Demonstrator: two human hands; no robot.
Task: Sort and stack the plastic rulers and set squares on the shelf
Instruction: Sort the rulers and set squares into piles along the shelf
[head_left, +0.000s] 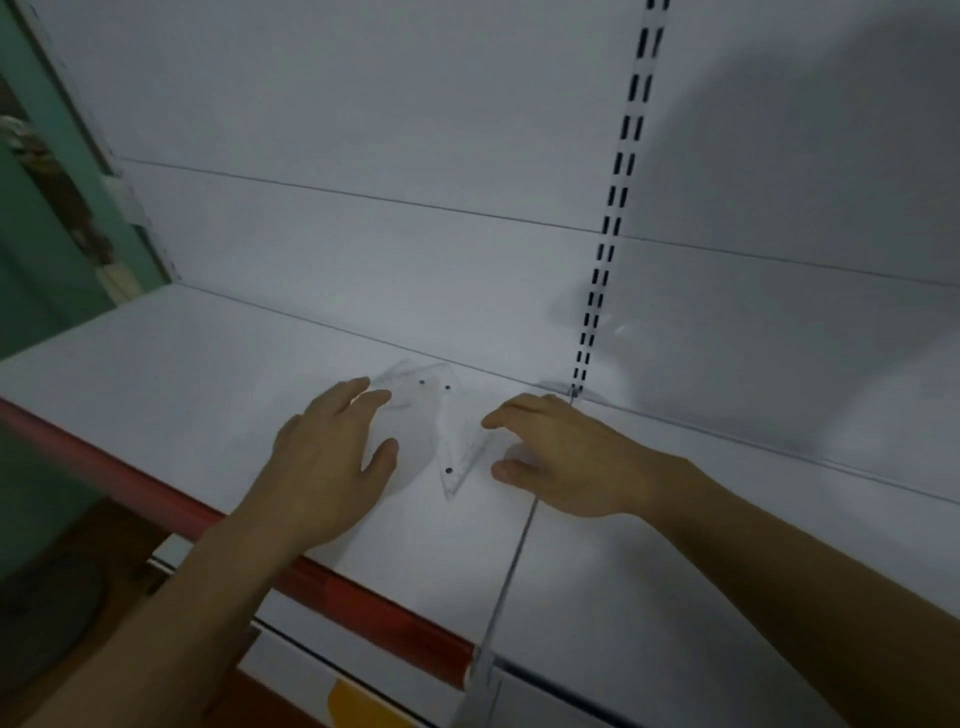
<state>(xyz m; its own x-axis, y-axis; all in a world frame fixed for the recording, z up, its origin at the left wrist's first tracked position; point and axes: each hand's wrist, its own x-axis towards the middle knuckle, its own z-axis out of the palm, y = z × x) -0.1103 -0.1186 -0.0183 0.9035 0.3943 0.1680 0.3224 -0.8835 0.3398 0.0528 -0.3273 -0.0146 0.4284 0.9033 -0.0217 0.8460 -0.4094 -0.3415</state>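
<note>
Clear plastic set squares (441, 431) lie on the white shelf (182, 374). The left hand (332, 457) and right hand (561, 457) flank them with fingers relaxed, gripping nothing.

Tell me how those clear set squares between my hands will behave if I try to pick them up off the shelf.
The set squares look thin and lie flat on the smooth white shelf, so they will probably slide before an edge lifts. Being clear plastic, they are likely light and fairly stiff. They seem to overlap, so one may drag another along.
</note>
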